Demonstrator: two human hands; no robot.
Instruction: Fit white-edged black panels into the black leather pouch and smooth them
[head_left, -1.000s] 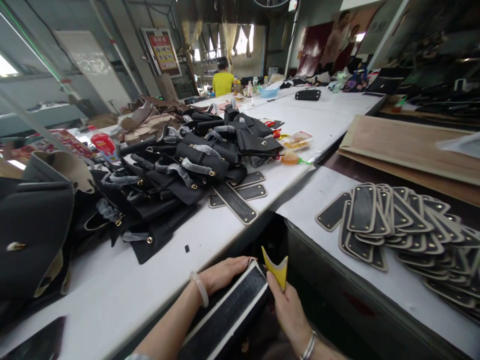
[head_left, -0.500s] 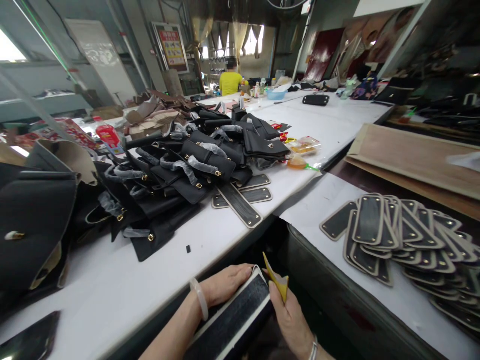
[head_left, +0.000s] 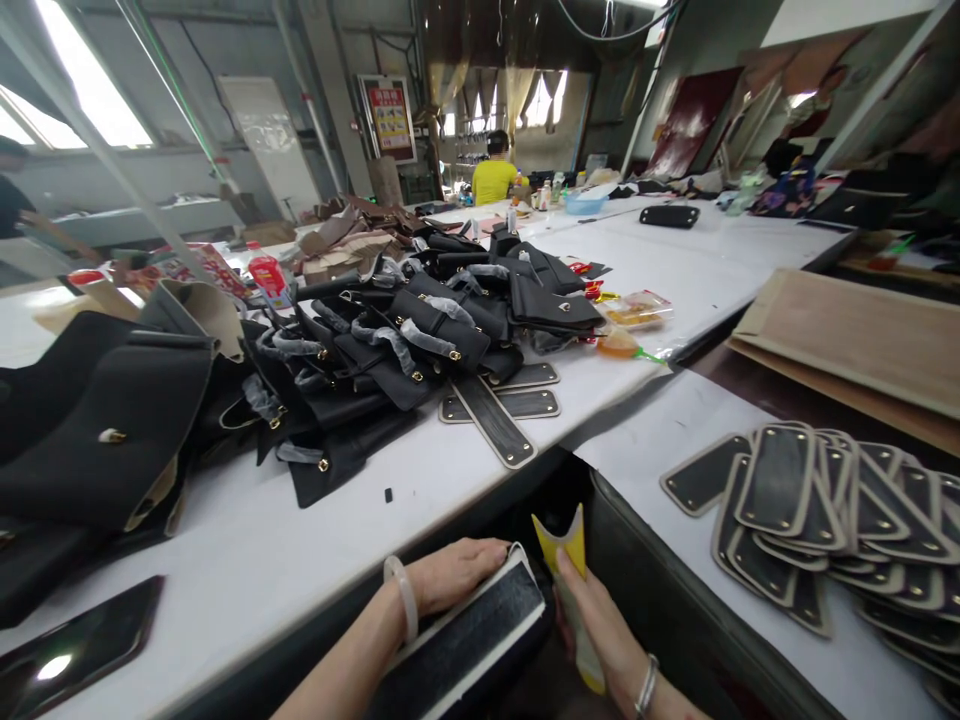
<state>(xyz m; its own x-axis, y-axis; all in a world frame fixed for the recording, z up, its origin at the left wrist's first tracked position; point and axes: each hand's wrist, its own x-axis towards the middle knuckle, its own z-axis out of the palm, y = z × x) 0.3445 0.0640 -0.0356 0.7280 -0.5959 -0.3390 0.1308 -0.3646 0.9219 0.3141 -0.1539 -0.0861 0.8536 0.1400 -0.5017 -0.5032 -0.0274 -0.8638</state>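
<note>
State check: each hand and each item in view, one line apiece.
left hand: gripping the black panel's top edge
black panel: held, tilted
right hand: pinching the yellow strip
yellow strip: bent, upright
oval panels: fanned, overlapping
black bag parts: heaped
phone: lying flat, screen dark

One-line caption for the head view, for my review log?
Left hand steadies a black panel at the table edge; right hand holds a yellow strip.
</note>
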